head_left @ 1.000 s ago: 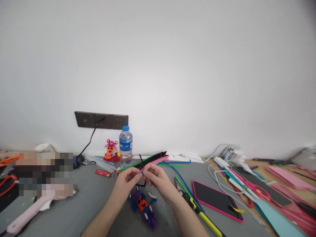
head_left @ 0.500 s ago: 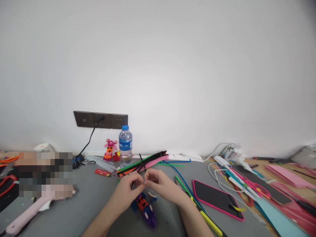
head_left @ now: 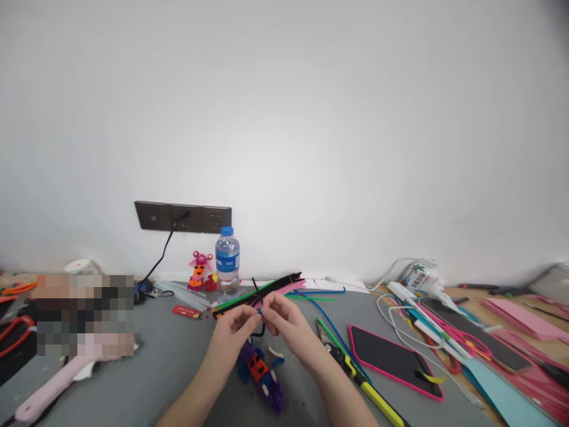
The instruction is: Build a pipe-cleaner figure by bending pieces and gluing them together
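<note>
My left hand (head_left: 236,331) and my right hand (head_left: 284,320) meet fingertip to fingertip above the table. Both are closed in a pinch on a thin black pipe cleaner (head_left: 260,333), which curls in a loop under the fingers. A speck of blue shows between the fingertips, too small to name. Below the hands lies a small purple, blue and orange fuzzy figure (head_left: 258,369) with a black face pattern. Beside it rests a short curved piece in white and blue (head_left: 276,354). Behind the hands is a bundle of black, green, orange and pink pipe cleaners (head_left: 278,287).
A water bottle (head_left: 227,264) and a pink-orange figure (head_left: 198,271) stand near the wall. Yellow-black pliers (head_left: 362,379) and a pink-framed tablet (head_left: 393,362) lie right, with cables and pink scissors (head_left: 475,346) beyond. A pale pink glue gun (head_left: 53,379) is at left.
Both hands have risen slightly, and the right hand's fingers have tilted upward. The black loop now shows below the fingertips. The view has shifted a little.
</note>
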Motion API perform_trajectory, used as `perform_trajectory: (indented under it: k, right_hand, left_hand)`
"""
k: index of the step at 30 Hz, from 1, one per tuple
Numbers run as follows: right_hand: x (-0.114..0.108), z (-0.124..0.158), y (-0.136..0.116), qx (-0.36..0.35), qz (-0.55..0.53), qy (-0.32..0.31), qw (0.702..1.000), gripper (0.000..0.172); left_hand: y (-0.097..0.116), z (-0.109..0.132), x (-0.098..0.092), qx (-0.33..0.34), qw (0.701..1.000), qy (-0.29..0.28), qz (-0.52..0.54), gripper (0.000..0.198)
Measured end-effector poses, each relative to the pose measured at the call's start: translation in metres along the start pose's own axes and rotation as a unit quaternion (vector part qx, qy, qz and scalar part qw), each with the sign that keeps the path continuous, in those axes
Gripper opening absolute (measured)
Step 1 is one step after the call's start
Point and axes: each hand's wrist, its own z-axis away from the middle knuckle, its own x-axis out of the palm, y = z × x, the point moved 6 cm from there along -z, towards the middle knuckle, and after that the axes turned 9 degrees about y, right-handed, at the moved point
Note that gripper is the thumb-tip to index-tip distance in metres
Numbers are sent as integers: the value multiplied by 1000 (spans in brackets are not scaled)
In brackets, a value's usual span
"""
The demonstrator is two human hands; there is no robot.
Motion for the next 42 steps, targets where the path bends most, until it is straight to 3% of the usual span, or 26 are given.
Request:
perform_trajectory:
  k: [4,8,22,30,35,39,42]
  right_hand:
    - [8,2,1,-3,-10,-11,1000,37]
    - [9,3,-3,-6,8,-23,1000,36]
    - [-4,6,-5,22,-9,-127,992,29]
    - [-4,13,7,143,-96,-197,965,30]
    - [-7,18,15,213,-119,-227,943,33]
    - [-8,17,15,211,-111,-205,949,34]
    - [-19,3,13,135,-101,-98,981,32]
  left_hand:
    - [-6,2,-1,-24,998,39,38,39]
    - [-4,3,-3,-28,997,43,58,38]
    - [9,10,7,-19,996,-89,15,30]
    - [11,14,14,37,983,-171,-55,24]
    - [15,19,17,85,970,-178,-144,14]
    - [14,18,16,85,971,-157,-162,15]
    - [6,10,11,60,982,-126,-127,18]
